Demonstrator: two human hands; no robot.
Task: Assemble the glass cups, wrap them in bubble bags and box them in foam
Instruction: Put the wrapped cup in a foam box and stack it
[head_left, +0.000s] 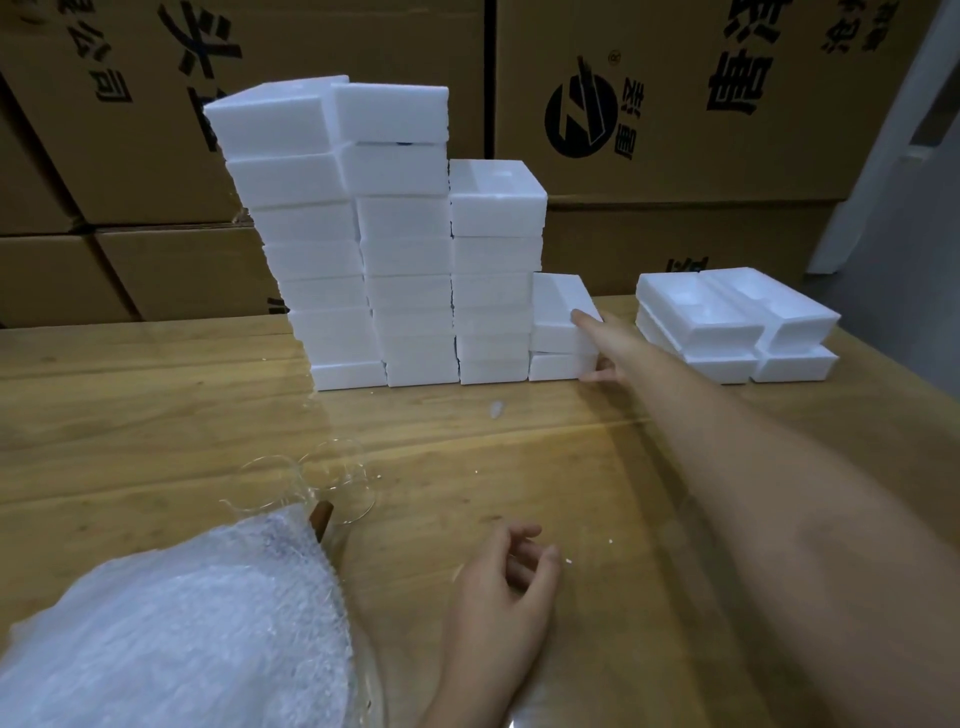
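Right hand (602, 345) stretched out toward one o'clock, fingers extended, left hand (501, 582) idle at six o'clock, loosely curled

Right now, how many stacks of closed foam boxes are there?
4, in a row: tall left stack, tall second stack, shorter third stack, two-box fourth stack. Others may hide behind.

Bare table (493, 431) strip between foam stacks (405, 249) and glass cups (332, 483). Gap between stacks and foam trays (737, 322). Near left crowded by bubble bags (171, 613). Back walled by cartons (701, 104).
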